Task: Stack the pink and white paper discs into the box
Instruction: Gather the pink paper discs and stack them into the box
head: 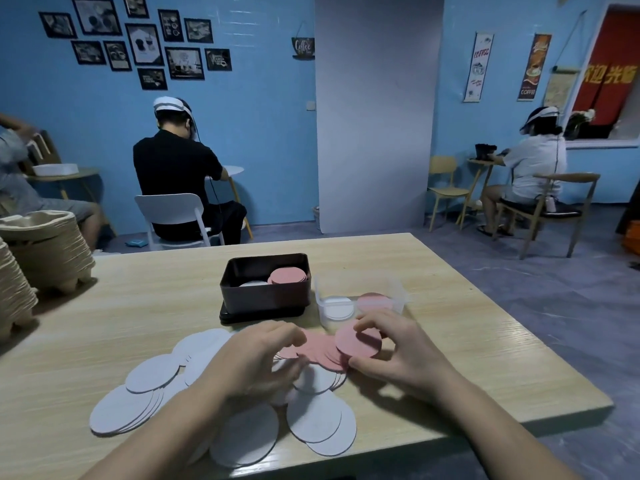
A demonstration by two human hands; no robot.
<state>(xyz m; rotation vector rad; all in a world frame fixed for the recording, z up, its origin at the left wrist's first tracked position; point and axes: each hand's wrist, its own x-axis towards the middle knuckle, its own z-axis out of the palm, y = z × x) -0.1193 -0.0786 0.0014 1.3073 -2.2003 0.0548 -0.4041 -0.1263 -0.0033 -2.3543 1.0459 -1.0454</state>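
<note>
My right hand [391, 355] pinches pink discs [358, 342] before the box [265, 289]; my left hand [256, 362], curled loosely, should square their edges first

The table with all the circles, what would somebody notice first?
Probably the big spread of white paper discs at the table's near edge, with both hands over the pink discs. The right hand pinches a pink one; the left hand is blurred. Behind sits a dark box holding stacked discs.
</note>
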